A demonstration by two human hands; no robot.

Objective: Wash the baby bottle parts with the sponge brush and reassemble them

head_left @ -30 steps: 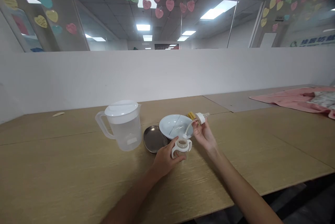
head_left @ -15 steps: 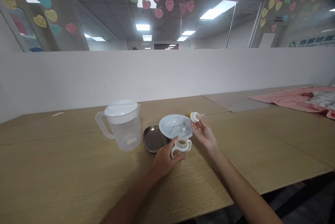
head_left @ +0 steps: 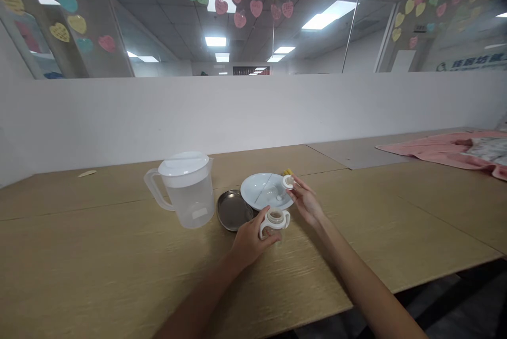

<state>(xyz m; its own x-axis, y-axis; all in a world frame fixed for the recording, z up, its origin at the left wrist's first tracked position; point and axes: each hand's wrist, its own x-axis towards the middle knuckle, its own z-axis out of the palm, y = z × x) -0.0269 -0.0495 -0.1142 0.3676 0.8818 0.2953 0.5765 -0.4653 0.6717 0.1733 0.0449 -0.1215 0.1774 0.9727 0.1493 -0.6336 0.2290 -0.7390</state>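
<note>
My left hand [head_left: 249,241] is wrapped round a small clear baby bottle [head_left: 274,223] with white side handles, standing uncapped on the wooden table [head_left: 99,265]. My right hand [head_left: 304,200] pinches the bottle's white cap with its nipple and straw [head_left: 287,182] at the right rim of a white divided plate [head_left: 261,190]. The straw's end lies inside the plate.
A clear lidded pitcher [head_left: 185,188] stands left of the plate. A round steel dish [head_left: 233,209] lies between pitcher and bottle. Something yellow [head_left: 287,172] peeks out behind the plate. A pink cloth [head_left: 443,149] lies far right. A white partition [head_left: 237,112] backs the table.
My right hand has lowered the cap with its straw from above the bottle down and left to the plate's rim. My left hand has stayed on the bottle.
</note>
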